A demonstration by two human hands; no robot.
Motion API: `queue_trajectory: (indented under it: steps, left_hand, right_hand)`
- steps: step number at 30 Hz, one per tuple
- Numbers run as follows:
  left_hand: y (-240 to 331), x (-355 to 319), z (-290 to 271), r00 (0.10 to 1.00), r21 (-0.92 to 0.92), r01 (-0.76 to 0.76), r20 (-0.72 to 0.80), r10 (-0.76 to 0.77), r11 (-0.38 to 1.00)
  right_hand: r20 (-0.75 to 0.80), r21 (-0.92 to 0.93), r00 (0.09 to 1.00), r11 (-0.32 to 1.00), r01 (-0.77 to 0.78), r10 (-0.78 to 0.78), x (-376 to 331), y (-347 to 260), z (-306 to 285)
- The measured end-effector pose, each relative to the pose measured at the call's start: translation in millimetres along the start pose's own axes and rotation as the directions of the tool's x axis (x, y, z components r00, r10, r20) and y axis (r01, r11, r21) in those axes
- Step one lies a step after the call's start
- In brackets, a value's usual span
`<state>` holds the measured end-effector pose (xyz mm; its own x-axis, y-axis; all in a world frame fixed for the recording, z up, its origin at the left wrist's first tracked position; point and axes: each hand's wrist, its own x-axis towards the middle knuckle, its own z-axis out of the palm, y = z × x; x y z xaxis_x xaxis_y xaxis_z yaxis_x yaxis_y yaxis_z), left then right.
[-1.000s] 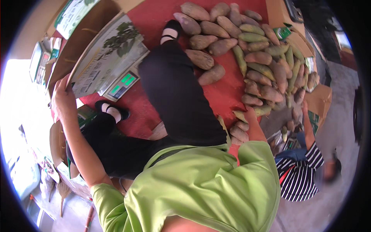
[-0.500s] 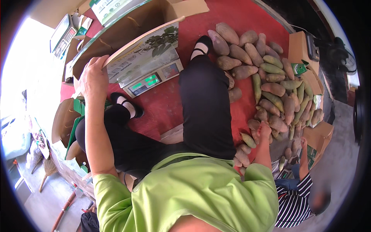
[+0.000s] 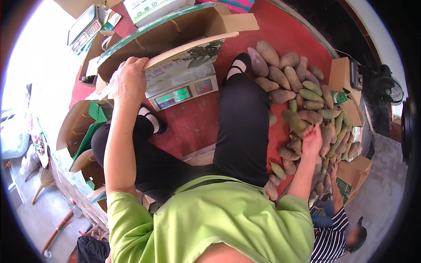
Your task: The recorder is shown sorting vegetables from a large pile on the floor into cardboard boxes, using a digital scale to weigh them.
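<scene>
My left hand [image 3: 129,81] is closed over the near edge of an open cardboard carton [image 3: 184,55], thumb and fingers at its corner. The carton stands on a digital scale [image 3: 182,94] with a lit green display. My right hand [image 3: 311,140] is over the pile of elongated tubers [image 3: 280,76], some reddish-brown, some green. At its fingertips is a motion-blurred greenish-brown tuber [image 3: 293,121]; the fingers look closed on its near end, though the blur hides the exact grip. The carton's inside shows only in part.
Red sheeting [image 3: 188,127] covers the work surface. A second scale [image 3: 85,30] stands at the far left, with an open carton [image 3: 83,127] below it. At the right are a fan [image 3: 388,85] and more cardboard [image 3: 355,173]. A co-worker in a striped shirt [image 3: 331,236] reaches toward the pile.
My right hand has moved up and slightly right over the pile, with a tuber now blurred at its fingers. My left hand keeps its hold on the carton; the whole view has shifted.
</scene>
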<state>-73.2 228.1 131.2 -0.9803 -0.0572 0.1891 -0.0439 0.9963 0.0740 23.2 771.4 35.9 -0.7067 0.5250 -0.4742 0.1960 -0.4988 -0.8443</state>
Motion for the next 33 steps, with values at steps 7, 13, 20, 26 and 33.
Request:
queue_trajectory:
  steps: [7, 13, 20, 26, 33]
  left_hand:
    - [4, -1, -5, 0.999, 0.013, 0.021, 0.049, -0.021, 1.0]
    - [7, 2, -8, 0.999, 0.014, -0.008, 0.053, 0.007, 1.0]
    - [-2, 0, 0, 1.0, 0.005, -0.005, 0.021, 0.004, 1.0]
    - [2, 0, -4, 0.998, -0.001, -0.035, 0.042, 0.035, 0.999]
    - [0, -2, -4, 0.997, 0.025, -0.031, 0.078, 0.029, 0.999]
  right_hand:
    - [0.519, 0.05, 0.793, 0.938, 0.344, -0.318, -55, -98, 195]
    - [0.899, 0.265, 0.323, 0.954, 0.138, -0.297, -94, -145, 299]
    - [0.838, 0.233, 0.458, 0.954, 0.191, -0.296, -96, -58, 413]
    - [0.914, -0.152, 0.403, 0.874, 0.462, -0.054, -105, -5, 427]
    - [0.904, -0.191, 0.425, 0.853, 0.485, -0.039, -72, -17, 349]
